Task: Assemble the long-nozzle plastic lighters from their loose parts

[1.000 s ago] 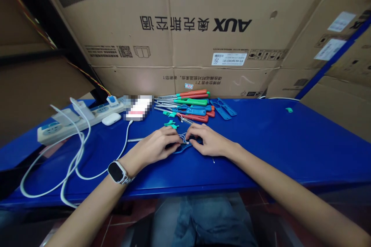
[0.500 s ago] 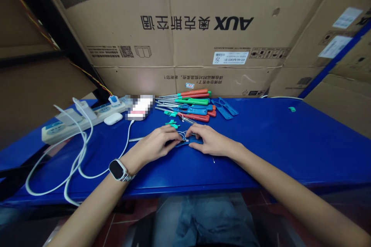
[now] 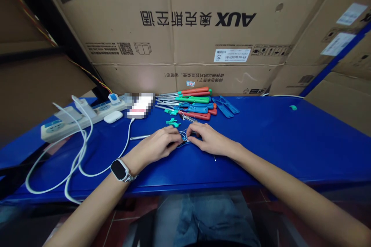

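Below the head camera, my left hand (image 3: 165,141) is closed on an opened blue long-nosed lighter (image 3: 185,144) lying on the table. Its metal tube (image 3: 140,137) sticks out to the left from under my left hand. My right hand (image 3: 208,139), fingers bent, pinches a thin white wire (image 3: 183,134) that loops up out of the lighter's body between both hands. Fingers cover most of the lighter's inside. Just beyond my hands lie small green plastic pieces (image 3: 173,122).
Behind my hands is a pile of long lighters with red, green and blue handles (image 3: 193,100). Loose blue shell halves (image 3: 226,107) lie beside it. At left are a power strip (image 3: 84,119), white cables (image 3: 82,154), a white case (image 3: 113,117) and a blurred-out phone (image 3: 141,106). A cardboard box (image 3: 191,46) stands behind.
My right hand's thumb and forefinger have come closer together at the wire and slightly nearer the left hand. The left hand stays on the lighter; the view has shifted slightly.
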The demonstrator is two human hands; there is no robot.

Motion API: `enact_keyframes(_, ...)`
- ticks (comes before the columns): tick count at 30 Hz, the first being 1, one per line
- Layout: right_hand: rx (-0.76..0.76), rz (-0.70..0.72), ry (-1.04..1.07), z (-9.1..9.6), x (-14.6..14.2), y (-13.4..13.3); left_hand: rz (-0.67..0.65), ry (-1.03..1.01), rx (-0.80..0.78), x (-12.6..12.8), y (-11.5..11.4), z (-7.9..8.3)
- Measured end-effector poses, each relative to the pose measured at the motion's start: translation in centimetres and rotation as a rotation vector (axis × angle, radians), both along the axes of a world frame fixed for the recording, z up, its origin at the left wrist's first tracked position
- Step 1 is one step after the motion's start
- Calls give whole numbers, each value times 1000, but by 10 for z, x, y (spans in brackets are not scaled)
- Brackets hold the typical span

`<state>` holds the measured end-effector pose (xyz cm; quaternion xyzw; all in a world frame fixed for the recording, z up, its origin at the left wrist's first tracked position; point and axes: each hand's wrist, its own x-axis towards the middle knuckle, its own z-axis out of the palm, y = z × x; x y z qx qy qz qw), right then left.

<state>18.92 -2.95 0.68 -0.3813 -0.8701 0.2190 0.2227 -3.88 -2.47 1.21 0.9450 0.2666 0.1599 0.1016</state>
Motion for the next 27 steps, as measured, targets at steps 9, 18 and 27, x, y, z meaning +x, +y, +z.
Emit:
enact_keyframes(9, -20, 14, -18, 4, -1, -1, -5, 21, 14, 1, -4, 4)
enact_keyframes(18, -4, -36, 51, 6, 1, -3, -1, 23, 74, 3, -3, 2)
enact_keyframes(27, 92, -36, 153, -1, 9, -7, -1, 22, 81, 2, 0, 0)
